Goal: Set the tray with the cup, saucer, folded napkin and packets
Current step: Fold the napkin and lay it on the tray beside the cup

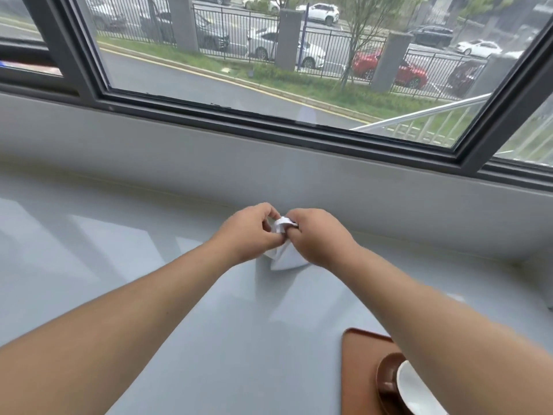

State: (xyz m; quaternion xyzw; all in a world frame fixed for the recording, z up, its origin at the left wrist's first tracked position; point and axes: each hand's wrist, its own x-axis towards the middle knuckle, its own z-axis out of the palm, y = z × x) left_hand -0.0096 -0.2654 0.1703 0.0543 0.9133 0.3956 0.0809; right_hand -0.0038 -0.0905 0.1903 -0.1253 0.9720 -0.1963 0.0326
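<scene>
A white napkin (pixel 284 255) is pinched between both hands over the grey counter, its upper part bunched between the fingers and its lower part hanging down to the surface. My left hand (pixel 253 232) grips it from the left, my right hand (pixel 317 235) from the right. At the bottom right lies a brown tray (pixel 357 363). On the tray rests a dark brown saucer (pixel 386 377) bearing a white cup (pixel 416 393), both partly hidden by my right forearm. No packets are in view.
The grey counter (pixel 149 265) runs wide to the left and ends at a low grey wall (pixel 179 151) under a large window with a dark frame (pixel 269 118). The tray sits near the counter's front right.
</scene>
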